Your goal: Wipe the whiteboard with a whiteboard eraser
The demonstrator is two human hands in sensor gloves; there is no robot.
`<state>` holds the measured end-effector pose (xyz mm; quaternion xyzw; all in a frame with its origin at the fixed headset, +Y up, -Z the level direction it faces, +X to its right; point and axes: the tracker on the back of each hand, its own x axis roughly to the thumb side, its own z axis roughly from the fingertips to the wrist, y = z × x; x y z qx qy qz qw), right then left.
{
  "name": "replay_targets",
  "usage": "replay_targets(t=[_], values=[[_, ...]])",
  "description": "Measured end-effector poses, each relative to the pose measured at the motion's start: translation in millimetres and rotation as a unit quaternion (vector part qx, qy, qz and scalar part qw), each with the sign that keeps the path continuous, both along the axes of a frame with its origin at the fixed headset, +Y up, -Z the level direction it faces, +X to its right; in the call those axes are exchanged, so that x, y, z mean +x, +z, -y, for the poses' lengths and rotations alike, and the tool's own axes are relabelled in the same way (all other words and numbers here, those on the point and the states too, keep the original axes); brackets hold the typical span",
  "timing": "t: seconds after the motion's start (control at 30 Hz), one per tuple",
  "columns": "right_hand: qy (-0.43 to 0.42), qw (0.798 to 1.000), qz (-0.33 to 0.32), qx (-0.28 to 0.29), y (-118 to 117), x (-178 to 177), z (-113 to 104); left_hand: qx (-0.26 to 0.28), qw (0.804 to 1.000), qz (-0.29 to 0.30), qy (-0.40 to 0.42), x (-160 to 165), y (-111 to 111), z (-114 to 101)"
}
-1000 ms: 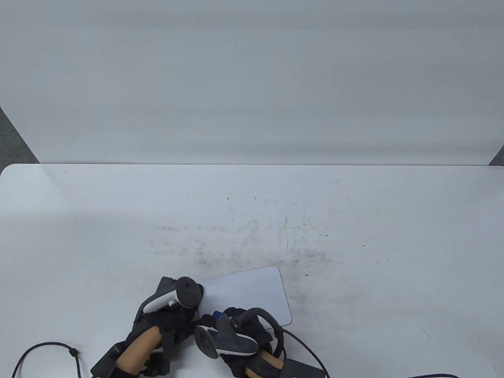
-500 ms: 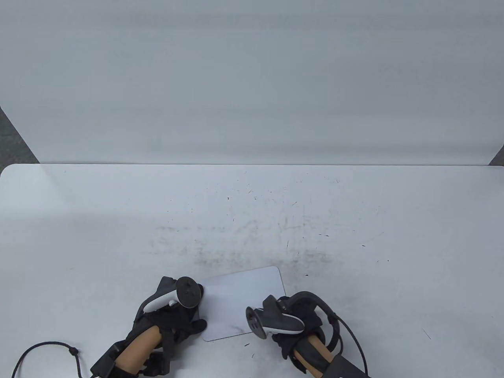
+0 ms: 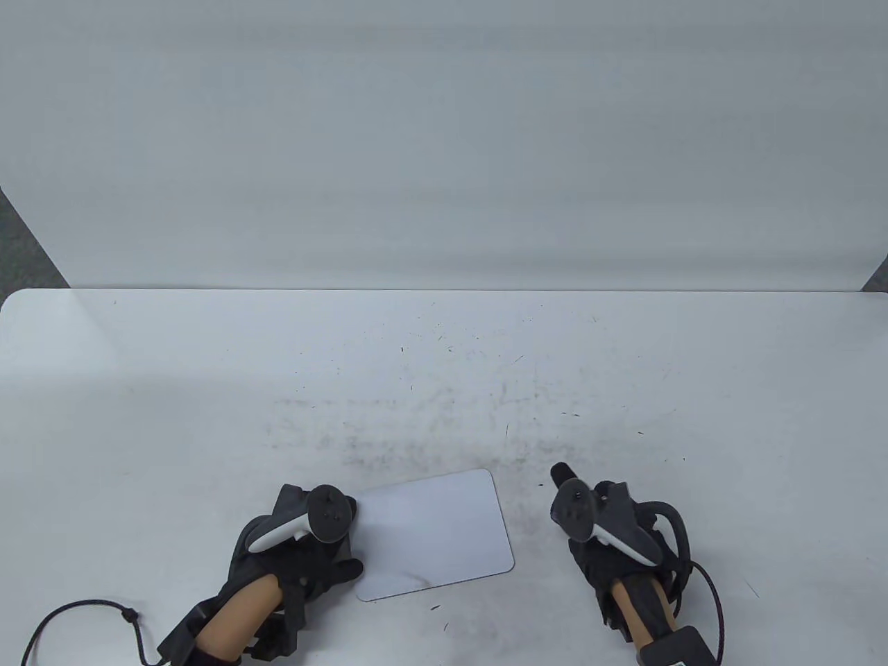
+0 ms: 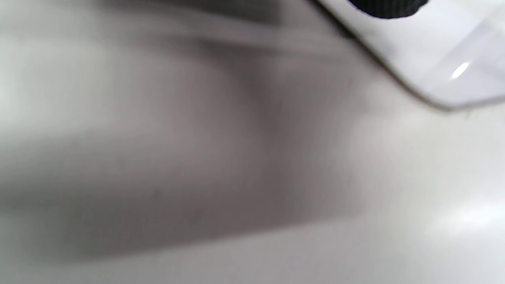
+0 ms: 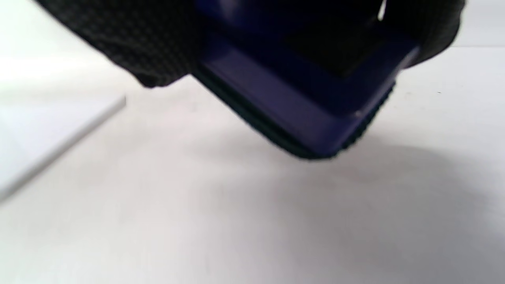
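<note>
A small white whiteboard (image 3: 437, 531) lies flat on the table near the front edge, with a faint dark streak near its front edge. My left hand (image 3: 345, 541) rests on its left edge; one fingertip (image 4: 384, 8) touches the board (image 4: 434, 59) in the left wrist view. My right hand (image 3: 583, 513) is to the right of the board, off it. It grips a blue whiteboard eraser (image 5: 300, 102) with a dark felt underside, tilted and held just above the table. The board's edge (image 5: 47, 130) shows at the left of the right wrist view.
The white table (image 3: 624, 388) has dark scuffs and specks (image 3: 430, 430) behind the board. A black cable loop (image 3: 83, 614) lies at the front left and another cable (image 3: 718, 610) trails from my right wrist. A white backdrop (image 3: 444, 139) stands behind the table.
My right hand has swept with the eraser from the board's front left corner across to the right and off the board. My left hand and the board have not moved.
</note>
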<state>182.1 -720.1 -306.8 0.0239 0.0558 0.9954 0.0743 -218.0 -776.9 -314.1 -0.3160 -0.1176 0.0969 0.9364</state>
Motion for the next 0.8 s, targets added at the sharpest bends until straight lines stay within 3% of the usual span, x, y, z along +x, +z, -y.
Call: replay_targets(t=[0.23, 0.43, 0.67, 0.8], values=[[-0.115, 0.984, 0.064, 0.122, -3, 38, -9, 0.186, 0.981, -0.047, 0.036, -18, 9, -54], [-0.244, 0.953, 0.138, 0.115, -15, 62, 16, 0.308, 0.946, -0.075, 0.062, -27, 21, -82], [-0.18, 0.957, 0.222, 0.042, -13, 81, 34, 0.345, 0.935, -0.077, 0.026, -26, 26, -83], [-0.044, 0.968, 0.248, -0.006, -18, 82, 42, 0.36, 0.93, -0.069, -0.014, -19, 29, -79]])
